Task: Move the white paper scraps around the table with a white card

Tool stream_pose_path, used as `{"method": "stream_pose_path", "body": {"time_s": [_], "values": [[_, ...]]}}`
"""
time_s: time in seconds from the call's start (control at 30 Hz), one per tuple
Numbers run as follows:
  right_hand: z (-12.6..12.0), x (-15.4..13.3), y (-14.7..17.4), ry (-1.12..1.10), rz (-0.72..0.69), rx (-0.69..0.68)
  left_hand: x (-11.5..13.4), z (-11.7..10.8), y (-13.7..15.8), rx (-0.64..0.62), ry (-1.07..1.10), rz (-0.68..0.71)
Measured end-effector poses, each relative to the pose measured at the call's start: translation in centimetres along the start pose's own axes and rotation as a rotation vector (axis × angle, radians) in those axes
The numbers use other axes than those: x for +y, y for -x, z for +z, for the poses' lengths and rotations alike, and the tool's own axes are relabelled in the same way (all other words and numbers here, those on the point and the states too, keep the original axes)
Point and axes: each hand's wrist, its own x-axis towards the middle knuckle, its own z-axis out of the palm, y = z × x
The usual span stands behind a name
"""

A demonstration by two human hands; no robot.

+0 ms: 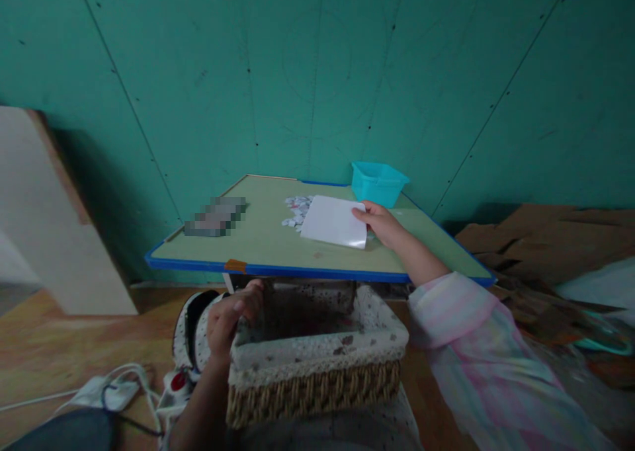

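Observation:
My right hand point(378, 221) pinches the right edge of a white sheet point(335, 223), glossy along its lower edge, held over the table. Partly behind that sheet lies a heap of small pale paper pieces point(296, 207). My left hand point(235, 315) is closed around the left rim of a woven basket point(317, 390) lined with speckled cloth. The basket sits below the table's front edge, tilted so its mouth shows; its inside is dark, and I cannot make out any contents.
The pale green table point(268, 249) has blue-taped edges. On it stand a turquoise plastic bin point(378, 185) at the back right and a pixelated flat object point(216, 217) at left. Cables and a power strip point(102, 393) lie on the floor; flattened cardboard point(550, 246) is at right.

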Motion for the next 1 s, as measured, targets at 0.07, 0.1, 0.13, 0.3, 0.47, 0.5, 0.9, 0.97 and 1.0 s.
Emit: {"method": "stream_pose_path", "body": {"time_s": [0.07, 0.1, 0.13, 0.3, 0.47, 0.5, 0.9, 0.97, 1.0], "values": [[0.0, 0.0, 0.0, 0.027, -0.012, -0.002, 0.0, 0.0, 0.0, 0.000, -0.009, -0.005], [0.1, 0.0, 0.0, 0.041, -0.014, -0.011, 0.0, 0.0, 0.0, -0.003, -0.011, -0.007], [0.1, 0.1, 0.0, 0.050, -0.013, -0.019, 0.0, 0.0, 0.0, -0.007, -0.014, -0.013], [0.4, 0.2, 0.0, 0.024, 0.035, -0.110, 0.2, 0.0, 0.1, -0.008, -0.018, -0.023], [0.3, 0.2, 0.0, -0.004, 0.036, -0.071, 0.2, 0.4, -0.3, -0.025, 0.011, -0.002], [0.2, 0.2, 0.0, 0.001, 0.036, -0.067, 0.2, 0.5, -0.5, -0.027, 0.013, 0.004], [0.6, -0.2, 0.8, 0.019, 0.054, -0.242, 0.0, 1.5, -1.8, 0.006, 0.058, 0.018], [0.7, -0.4, 1.0, 0.014, 0.056, -0.259, -0.1, 1.5, -1.8, 0.003, 0.065, 0.024], [0.7, -0.5, 1.0, 0.015, 0.056, -0.267, -0.1, 1.5, -1.8, -0.001, 0.068, 0.030]]}}
